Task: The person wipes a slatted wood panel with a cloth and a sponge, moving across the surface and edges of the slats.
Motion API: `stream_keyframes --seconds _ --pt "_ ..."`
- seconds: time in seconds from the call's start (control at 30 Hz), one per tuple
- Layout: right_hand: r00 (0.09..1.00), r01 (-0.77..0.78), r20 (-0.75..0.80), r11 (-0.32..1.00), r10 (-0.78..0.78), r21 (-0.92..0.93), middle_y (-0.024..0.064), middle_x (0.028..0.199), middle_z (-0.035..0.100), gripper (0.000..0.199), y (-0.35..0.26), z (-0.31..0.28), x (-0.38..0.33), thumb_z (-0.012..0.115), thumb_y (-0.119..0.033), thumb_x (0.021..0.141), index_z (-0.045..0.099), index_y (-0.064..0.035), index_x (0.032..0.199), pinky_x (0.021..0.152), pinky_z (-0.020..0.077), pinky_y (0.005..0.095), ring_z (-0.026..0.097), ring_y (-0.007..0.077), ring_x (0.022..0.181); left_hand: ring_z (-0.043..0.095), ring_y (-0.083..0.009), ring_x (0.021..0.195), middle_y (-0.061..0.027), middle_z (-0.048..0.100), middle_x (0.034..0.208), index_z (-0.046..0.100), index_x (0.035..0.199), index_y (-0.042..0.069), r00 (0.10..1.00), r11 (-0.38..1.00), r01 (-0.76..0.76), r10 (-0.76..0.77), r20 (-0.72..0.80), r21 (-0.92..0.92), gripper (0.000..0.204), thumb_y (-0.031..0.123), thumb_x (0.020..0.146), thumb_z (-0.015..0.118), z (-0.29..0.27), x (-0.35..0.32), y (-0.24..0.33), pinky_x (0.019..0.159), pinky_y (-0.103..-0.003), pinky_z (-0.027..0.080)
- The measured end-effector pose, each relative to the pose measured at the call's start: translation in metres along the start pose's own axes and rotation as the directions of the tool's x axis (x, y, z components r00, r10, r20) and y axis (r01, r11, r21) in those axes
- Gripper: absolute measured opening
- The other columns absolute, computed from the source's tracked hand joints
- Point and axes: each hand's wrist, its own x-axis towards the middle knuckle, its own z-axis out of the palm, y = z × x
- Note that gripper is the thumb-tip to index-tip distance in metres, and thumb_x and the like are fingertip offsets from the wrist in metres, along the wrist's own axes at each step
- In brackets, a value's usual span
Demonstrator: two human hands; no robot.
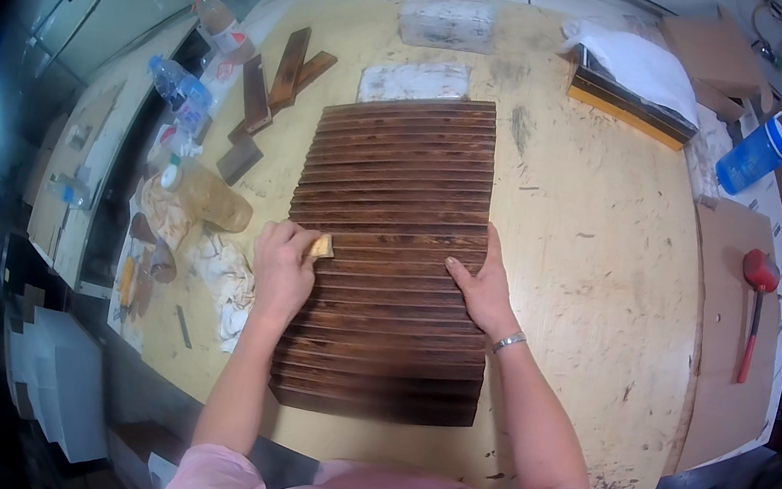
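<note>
My left hand [284, 264] pinched a small pad [321, 247] against the slatted wood panel [393, 245]. My right hand [478, 283] lay flat, fingers open, on its right edge. The slats ran crosswise between them.

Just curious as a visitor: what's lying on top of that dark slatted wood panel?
On the panel rest both hands: the left hand grips a small tan pad, the right hand lies flat near the edge. The slats beneath the hands are covered.
</note>
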Motion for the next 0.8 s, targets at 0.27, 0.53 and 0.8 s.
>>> stream_keyframes --seconds 0.27,0.53,0.8 --pt "0.994 -0.093 0.062 0.99 0.087 0.108 0.0298 0.161 0.026 0.116 -0.009 -0.023 -0.03 0.083 -0.043 0.078 0.015 0.008 0.157 0.123 0.0221 0.0459 0.022 0.0376 0.152 0.058 -0.0302 0.094 -0.0073 0.064 0.094 0.075 0.1 0.006 0.996 0.98 -0.087 0.088 -0.005 -0.181 0.031 -0.005 0.07 0.073 0.016 0.008 0.041 0.085 -0.042 0.046" --pt "0.989 -0.003 0.139 0.961 0.043 -0.275 0.0291 0.164 0.02 0.113 0.006 -0.018 -0.048 0.077 -0.049 0.082 0.014 0.0044 0.159 0.125 0.0052 0.0508 0.011 0.0411 0.155 0.058 -0.0293 0.094 -0.0054 0.065 0.092 0.075 0.094 0.008 0.947 0.883 -0.309 0.32 -0.027 -0.353 0.024 -0.002 0.073 0.068 0.096 0.043 0.128 0.082 -0.041 0.045" --pt "0.989 -0.014 0.139 0.964 0.052 -0.265 0.027 0.165 0.018 0.109 -0.002 -0.021 -0.049 0.075 -0.048 0.085 0.013 0.004 0.159 0.125 0.0052 0.05 0.01 0.0387 0.156 0.059 -0.0289 0.092 -0.0061 0.067 0.091 0.076 0.095 0.009 0.92 0.895 -0.364 0.389 0.053 -0.256 0.022 -0.001 0.077 0.069 0.07 0.043 0.092 0.083 -0.04 0.047"
